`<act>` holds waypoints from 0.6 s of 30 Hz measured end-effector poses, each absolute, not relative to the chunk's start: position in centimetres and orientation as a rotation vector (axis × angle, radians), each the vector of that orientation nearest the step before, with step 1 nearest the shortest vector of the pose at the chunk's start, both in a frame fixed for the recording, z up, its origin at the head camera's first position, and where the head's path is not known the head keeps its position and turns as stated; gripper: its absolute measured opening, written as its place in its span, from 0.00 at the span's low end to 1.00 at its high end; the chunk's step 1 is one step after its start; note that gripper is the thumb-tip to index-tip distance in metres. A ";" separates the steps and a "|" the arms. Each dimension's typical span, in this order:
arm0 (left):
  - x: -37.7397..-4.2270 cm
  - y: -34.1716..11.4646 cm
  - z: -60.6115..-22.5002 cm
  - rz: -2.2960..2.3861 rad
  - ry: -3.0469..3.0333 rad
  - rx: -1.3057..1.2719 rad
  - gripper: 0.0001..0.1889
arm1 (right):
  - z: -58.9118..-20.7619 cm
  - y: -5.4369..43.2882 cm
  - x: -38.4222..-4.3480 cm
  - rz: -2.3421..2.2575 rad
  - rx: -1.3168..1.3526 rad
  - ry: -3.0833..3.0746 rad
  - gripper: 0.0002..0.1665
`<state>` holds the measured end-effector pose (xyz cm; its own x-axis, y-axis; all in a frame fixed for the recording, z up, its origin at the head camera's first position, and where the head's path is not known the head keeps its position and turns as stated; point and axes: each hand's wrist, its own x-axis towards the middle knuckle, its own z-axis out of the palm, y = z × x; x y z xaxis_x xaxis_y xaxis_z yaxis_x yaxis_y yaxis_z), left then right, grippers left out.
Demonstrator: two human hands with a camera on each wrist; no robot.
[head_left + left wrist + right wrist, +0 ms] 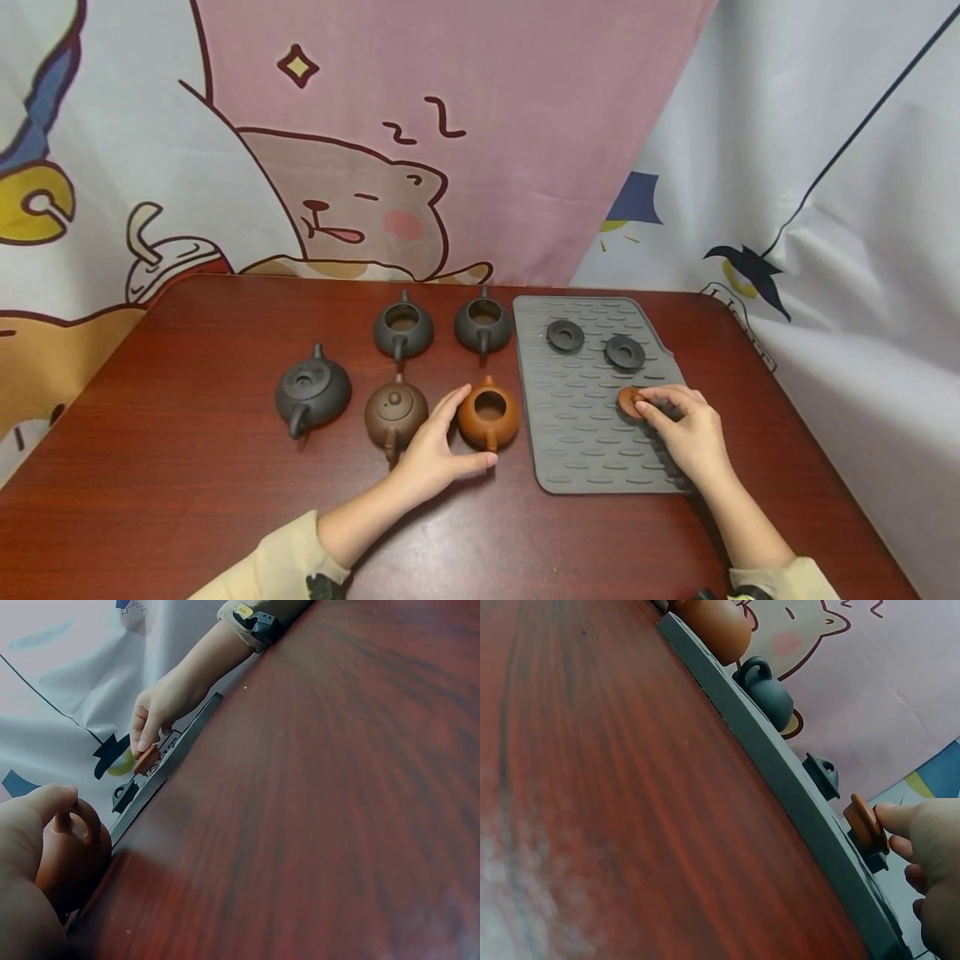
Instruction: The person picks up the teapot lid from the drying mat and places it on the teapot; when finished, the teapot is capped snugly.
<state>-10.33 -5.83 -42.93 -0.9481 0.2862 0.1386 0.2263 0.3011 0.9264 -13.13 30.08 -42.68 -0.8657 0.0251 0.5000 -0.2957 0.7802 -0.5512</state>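
My left hand curls around the near left side of an orange-brown clay teapot, its thumb by the handle. This pot's top is open. In my right hand, thumb and fingers pinch a small orange-brown lid over the grey mat. The right wrist view shows the lid tilted at the fingertips; whether it touches the mat I cannot tell. Farther back on the mat lie two dark lids, one left and another dark lid nearer the hand.
Left of the left hand stands a brown teapot with its lid on. A dark grey lidded teapot is farther left. Two lidless dark teapots, a left one and a right one, stand behind. A printed curtain hangs beyond the table.
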 end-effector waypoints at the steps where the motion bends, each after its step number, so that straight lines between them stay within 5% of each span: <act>1: -10.3 -5.8 -42.9 1.759 2.493 0.490 0.50 | -42.6 30.0 -13.1 0.881 0.207 -2.472 0.11; 18: -10.3 -5.8 -42.9 1.753 2.497 0.496 0.49 | -39.3 26.4 -12.4 0.920 0.391 -2.400 0.14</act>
